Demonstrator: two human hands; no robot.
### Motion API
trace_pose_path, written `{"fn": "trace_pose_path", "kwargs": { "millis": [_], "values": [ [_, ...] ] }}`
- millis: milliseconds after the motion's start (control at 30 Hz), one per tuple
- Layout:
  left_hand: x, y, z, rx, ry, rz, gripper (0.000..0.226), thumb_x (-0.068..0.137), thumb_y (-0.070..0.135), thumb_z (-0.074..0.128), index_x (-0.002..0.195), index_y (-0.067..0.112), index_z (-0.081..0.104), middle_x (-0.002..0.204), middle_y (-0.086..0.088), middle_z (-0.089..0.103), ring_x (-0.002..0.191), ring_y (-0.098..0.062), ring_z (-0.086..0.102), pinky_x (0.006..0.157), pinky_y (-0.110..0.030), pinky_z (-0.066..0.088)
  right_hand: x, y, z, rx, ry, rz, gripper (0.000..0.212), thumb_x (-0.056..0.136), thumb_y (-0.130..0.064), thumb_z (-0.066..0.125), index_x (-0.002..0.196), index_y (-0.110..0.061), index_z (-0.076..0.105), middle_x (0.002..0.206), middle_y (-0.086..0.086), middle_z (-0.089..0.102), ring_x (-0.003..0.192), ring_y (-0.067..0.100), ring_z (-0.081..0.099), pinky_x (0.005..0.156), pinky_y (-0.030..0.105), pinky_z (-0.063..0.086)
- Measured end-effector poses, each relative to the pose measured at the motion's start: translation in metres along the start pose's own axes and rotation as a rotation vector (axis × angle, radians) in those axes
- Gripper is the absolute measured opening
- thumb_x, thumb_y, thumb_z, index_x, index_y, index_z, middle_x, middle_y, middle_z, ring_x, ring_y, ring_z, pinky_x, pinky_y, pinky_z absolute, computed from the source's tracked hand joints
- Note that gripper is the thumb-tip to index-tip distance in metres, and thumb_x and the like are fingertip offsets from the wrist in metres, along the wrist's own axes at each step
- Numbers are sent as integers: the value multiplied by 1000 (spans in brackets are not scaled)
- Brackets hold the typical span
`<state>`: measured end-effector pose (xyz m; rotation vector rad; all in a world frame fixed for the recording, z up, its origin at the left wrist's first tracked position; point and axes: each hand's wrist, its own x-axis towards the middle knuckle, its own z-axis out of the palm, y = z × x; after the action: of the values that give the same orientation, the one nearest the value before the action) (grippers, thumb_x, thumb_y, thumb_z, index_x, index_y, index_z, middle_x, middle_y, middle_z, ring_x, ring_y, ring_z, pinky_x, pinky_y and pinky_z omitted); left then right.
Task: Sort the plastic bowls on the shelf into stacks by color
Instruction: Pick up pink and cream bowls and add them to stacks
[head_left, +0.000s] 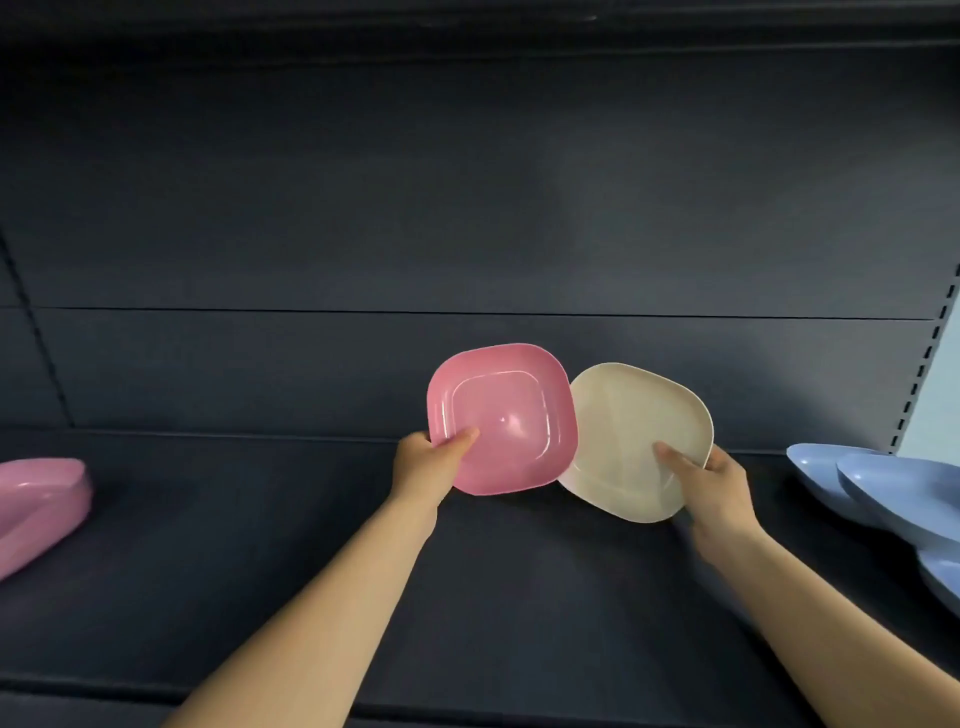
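Above the dark shelf (519, 597), a pink bowl (501, 418) is gripped by the left hand (428, 460) (rim overlapping), a cream bowl (636, 441) by the right hand (714, 486).

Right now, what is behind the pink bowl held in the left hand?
The pink bowl overlaps the left edge of the cream bowl, hiding that edge. Otherwise only the dark shelf back shows behind it.

No readable text or labels anywhere
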<state>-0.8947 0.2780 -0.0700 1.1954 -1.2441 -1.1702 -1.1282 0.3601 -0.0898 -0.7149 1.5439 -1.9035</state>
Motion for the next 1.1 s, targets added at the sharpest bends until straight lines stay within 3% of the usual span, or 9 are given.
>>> {"fn": "trace_pose_path", "kwargs": {
  "millis": [67, 233, 367, 500, 633, 767, 933, 1100],
  "values": [
    [0, 11, -32, -33, 56, 19, 19, 86, 27, 66, 73, 14, 59, 80, 0, 62, 75, -14, 57, 64, -22, 43, -15, -2, 26, 71, -21, 21, 20, 87, -12, 65, 106, -14, 61, 96, 2, 64, 90, 24, 59, 70, 34, 48],
    [-2, 34, -140, -2, 192, 123, 17, 85, 19, 68, 70, 12, 61, 76, -2, 63, 72, -16, 58, 62, -25, 44, -61, 4, 110, 187, -131, 99, 27, 85, -12, 67, 111, -14, 59, 105, 3, 64, 101, 26, 59, 91, 40, 48],
    [3, 38, -245, 37, 328, 134, 16, 82, 14, 69, 68, 13, 61, 74, -3, 62, 71, -20, 57, 61, -28, 44, -108, 12, 186, 220, -245, 160, 28, 83, -10, 69, 109, -11, 59, 103, 3, 65, 93, 24, 61, 79, 39, 50],
    [17, 30, -346, 68, 397, 67, 8, 81, 11, 71, 80, 8, 63, 87, -10, 64, 81, -26, 57, 72, -32, 44, -155, 31, 259, 248, -281, 256, 19, 82, -10, 71, 98, -12, 59, 101, 3, 64, 91, 21, 61, 82, 36, 50],
    [35, 18, -421, 133, 379, 19, 18, 80, 7, 71, 96, 3, 64, 91, -11, 62, 84, -27, 56, 73, -34, 43, -193, 45, 325, 288, -250, 298, 21, 83, -8, 70, 100, -10, 57, 96, 2, 63, 86, 19, 60, 82, 34, 50],
    [55, -2, -461, 182, 301, -69, 14, 79, 5, 71, 90, 4, 62, 89, -11, 62, 83, -28, 56, 71, -33, 42, -223, 60, 374, 303, -211, 295, 25, 83, -8, 70, 104, -10, 56, 93, 1, 61, 89, 22, 59, 89, 37, 51],
    [73, -19, -482, 300, 190, -119, 16, 80, 14, 72, 72, 14, 57, 84, -7, 62, 85, -29, 58, 75, -35, 46, -237, 72, 383, 313, -182, 221, 28, 83, -8, 69, 109, -6, 59, 105, 8, 66, 97, 28, 62, 85, 40, 50],
    [79, -26, -488, 310, 84, -146, 23, 81, 16, 70, 98, 10, 56, 99, -7, 61, 91, -25, 56, 75, -33, 43, -234, 73, 379, 362, -164, 202, 34, 85, -7, 66, 117, -4, 56, 115, 11, 65, 102, 26, 62, 84, 36, 51]
  ]
}}
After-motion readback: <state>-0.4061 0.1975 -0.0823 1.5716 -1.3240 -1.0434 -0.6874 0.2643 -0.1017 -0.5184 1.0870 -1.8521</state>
